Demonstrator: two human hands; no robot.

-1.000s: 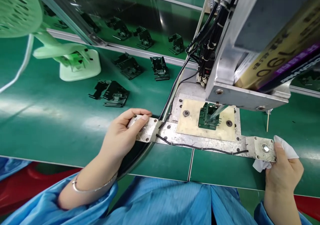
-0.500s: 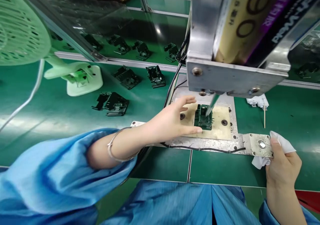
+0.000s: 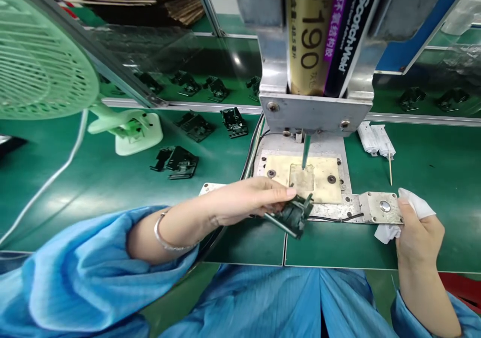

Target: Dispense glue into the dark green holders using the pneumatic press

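Note:
Between the thumb and fingers of my left hand (image 3: 250, 197) is a small black plastic part (image 3: 293, 215), tilted, held in front of the cream fixture pad (image 3: 325, 195). The pad's shallow square recess (image 3: 301, 180) lies bare. Above it points the thin greenish nozzle (image 3: 306, 150) of a dispenser that carries a gold and black adhesive cartridge (image 3: 311, 42). My right hand (image 3: 421, 237) is closed on a crumpled white tissue (image 3: 417, 203). Its thumb rests at the right edge of a metal plate with a round silver button (image 3: 385, 206); the other fingers are partly hidden.
Several similar black parts (image 3: 182, 162) lie on the green table to the left, with more behind the metal rail. A green fan (image 3: 139, 135) stands at the far left. White packets (image 3: 376, 138) and a thin wooden stick (image 3: 390, 171) lie right of the fixture.
My left hand has taken hold of the black part, lifted it out of the pad's recess and drawn it toward me. My right hand stays at the button plate with the tissue.

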